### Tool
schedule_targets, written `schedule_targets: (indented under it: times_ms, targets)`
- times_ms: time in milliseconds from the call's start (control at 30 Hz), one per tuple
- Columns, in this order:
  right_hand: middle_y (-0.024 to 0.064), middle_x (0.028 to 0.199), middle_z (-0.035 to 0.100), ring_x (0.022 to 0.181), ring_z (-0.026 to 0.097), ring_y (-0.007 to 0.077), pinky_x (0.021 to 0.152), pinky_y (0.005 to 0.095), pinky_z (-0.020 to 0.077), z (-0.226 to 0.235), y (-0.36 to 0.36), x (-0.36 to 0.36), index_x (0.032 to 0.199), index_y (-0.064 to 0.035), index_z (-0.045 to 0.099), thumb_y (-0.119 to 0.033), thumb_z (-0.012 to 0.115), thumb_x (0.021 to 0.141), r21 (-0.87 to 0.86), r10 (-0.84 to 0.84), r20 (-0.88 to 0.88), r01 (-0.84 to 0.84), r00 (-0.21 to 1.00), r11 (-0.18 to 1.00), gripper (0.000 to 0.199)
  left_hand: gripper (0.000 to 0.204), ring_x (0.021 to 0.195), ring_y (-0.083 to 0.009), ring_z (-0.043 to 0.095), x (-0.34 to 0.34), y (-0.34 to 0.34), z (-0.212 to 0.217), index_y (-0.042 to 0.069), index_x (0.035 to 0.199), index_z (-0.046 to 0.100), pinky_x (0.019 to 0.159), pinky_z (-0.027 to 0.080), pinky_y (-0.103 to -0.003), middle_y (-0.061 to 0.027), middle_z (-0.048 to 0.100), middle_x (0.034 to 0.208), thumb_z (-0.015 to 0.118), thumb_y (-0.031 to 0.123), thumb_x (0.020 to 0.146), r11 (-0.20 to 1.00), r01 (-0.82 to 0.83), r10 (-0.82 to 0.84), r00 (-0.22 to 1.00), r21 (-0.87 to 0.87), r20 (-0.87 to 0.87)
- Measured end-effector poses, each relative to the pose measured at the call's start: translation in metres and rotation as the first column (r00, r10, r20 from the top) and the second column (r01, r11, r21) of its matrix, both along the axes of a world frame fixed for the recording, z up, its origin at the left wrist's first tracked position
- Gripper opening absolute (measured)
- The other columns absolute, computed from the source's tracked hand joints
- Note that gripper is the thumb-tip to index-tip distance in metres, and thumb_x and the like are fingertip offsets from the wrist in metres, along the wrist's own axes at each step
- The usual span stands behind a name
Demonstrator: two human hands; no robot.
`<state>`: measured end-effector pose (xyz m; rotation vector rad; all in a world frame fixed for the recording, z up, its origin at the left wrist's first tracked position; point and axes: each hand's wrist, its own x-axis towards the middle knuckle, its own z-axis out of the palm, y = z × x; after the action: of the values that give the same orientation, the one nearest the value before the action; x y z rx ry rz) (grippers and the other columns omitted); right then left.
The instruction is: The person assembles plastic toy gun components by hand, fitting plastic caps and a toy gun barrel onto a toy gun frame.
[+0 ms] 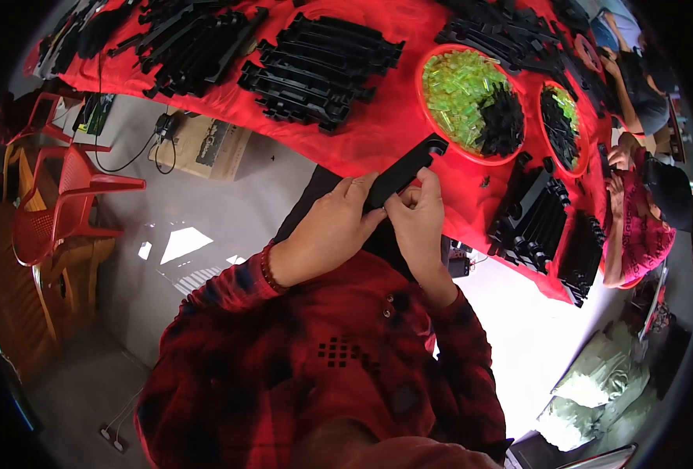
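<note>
A long black plastic strip (400, 177) with a rounded knob at its far end is held up in front of me, tilted toward the far right. My left hand (332, 220) is closed around its near end, thumb along the lower edge. Curled in a pinch, my right hand (418, 225) touches the strip's near edge; whether a small piece sits between those fingertips is hidden. Just beyond the strip stands a red-rimmed round basin (422, 100) with yellow-green translucent pieces (456, 78) and small black pieces (503, 119).
On the red-covered table (284, 141) lie rows of black strips (319, 66) and more strips (530, 215) at right. A second basin (544, 148) stands farther right. A co-worker in pink (644, 223) sits at the right side. Red chairs (73, 184) and a cardboard box (202, 148) are at left.
</note>
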<state>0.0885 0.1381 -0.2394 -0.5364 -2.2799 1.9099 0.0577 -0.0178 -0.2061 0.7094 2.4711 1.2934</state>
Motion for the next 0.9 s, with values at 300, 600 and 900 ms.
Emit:
schedule_targets:
  times_ms: [300, 600, 900]
  targets:
    - [0.0043, 0.059, 0.05, 0.052, 0.049, 0.0107, 0.051, 0.0303, 0.042, 0.009, 0.003, -0.005, 0.115, 0.0057, 0.045, -0.005, 0.072, 0.082, 0.136, 0.02, 0.068, -0.029, 0.997, 0.99, 0.044, 0.047, 0.095, -0.0405, 0.062, 0.002, 0.002, -0.003, -0.004, 0.133, 0.047, 0.08, 0.052, -0.043, -0.0239, 0.061, 0.108, 0.064, 0.016, 0.094, 1.0, -0.008, 0.008, 1.0, 0.028, 0.021]
    - [0.0038, 0.058, 0.048, 0.056, 0.052, 0.0179, 0.056, 0.036, 0.045, 0.006, 0.004, -0.003, 0.104, 0.0019, 0.049, -0.01, 0.079, 0.074, 0.354, -0.053, 0.032, 0.038, 0.998, 0.934, 0.044, 0.041, 0.091, -0.0469, 0.062, 0.0, 0.005, -0.002, -0.004, 0.128, 0.05, 0.076, 0.053, -0.048, -0.027, 0.059, 0.106, 0.059, 0.022, 0.097, 0.999, -0.036, 0.036, 0.999, 0.024, 0.001]
    - [0.0049, 0.062, 0.052, 0.07, 0.056, 0.0268, 0.072, 0.0419, 0.0478, 0.005, 0.002, 0.005, 0.106, 0.0004, 0.051, -0.012, 0.081, 0.07, 0.463, -0.118, 0.0, 0.104, 0.993, 0.88, 0.049, 0.039, 0.098, -0.042, 0.061, 0.001, 0.004, -0.003, -0.003, 0.128, 0.053, 0.083, 0.051, -0.043, -0.0235, 0.06, 0.11, 0.062, 0.015, 0.095, 0.999, -0.026, 0.026, 1.0, 0.031, 0.003]
